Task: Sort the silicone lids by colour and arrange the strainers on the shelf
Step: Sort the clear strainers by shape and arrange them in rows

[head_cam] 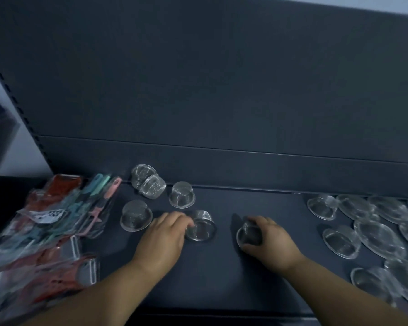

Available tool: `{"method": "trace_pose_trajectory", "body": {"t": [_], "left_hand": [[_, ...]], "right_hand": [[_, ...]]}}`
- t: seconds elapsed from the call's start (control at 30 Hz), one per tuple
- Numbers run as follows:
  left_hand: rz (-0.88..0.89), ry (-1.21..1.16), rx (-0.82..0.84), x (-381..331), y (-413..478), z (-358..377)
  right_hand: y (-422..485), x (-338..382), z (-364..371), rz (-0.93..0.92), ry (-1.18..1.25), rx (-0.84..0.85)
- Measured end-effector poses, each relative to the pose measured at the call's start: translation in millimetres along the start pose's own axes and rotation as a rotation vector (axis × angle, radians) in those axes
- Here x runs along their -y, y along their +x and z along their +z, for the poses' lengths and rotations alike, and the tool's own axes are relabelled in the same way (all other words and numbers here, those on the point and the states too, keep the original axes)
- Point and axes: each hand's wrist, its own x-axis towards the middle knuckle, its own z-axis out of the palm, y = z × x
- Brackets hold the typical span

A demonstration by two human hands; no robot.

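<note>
Now, both hands work low over a dark shelf (222, 278) with a plain dark back panel (222, 90) behind it. The left hand (165, 234) lies palm down, its fingers (186, 222) curled onto the left edge of the centre strainer (203, 225). This is a small mesh cup tipped on its side, with its open mouth toward the camera. The thumb is hidden under the hand. The right hand (271, 241) grips the right strainer (249, 234), fingers over the top and thumb below, with its rim pointing left. The two held strainers are apart, with bare shelf between them.

Four more mesh cups sit behind and left of the left hand. The back pair (147, 182) touch each other right by the panel, one leaning on the other. The upturned cup (182, 194) stands just right of them, mouth down. The near cup (136, 215) stands mouth down too, just beside the left hand's knuckles.

At the right end of the shelf lies the flat heap (382, 236), wide shallow strainers overlapping one another, with a few small cups along its left edge. At the far left, the packets (57, 220) lie in a loose pile. They are clear plastic bags holding red, teal and pink items, too blurred to tell what they are.
</note>
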Motion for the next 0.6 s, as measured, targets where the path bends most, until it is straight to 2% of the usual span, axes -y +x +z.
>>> {"method": "trace_pose_trajectory", "body": {"t": [0.13,0.4,0.53,0.6], "left_hand": [[0.074,-0.024,0.057,-13,-2,7],[-0.081,-0.282,0.086,-50,17,27],[0.031,-0.216,0.049,-69,37,39],[0.110,-0.177,0.083,-80,39,46]], "right_hand": [[-7,-7,1,-0.014,0.042,-0.045],[-21,-41,-20,0.069,0.102,-0.127],[-25,-59,-39,0.093,0.097,-0.163],[-27,-66,-45,0.096,0.107,-0.172]]}}
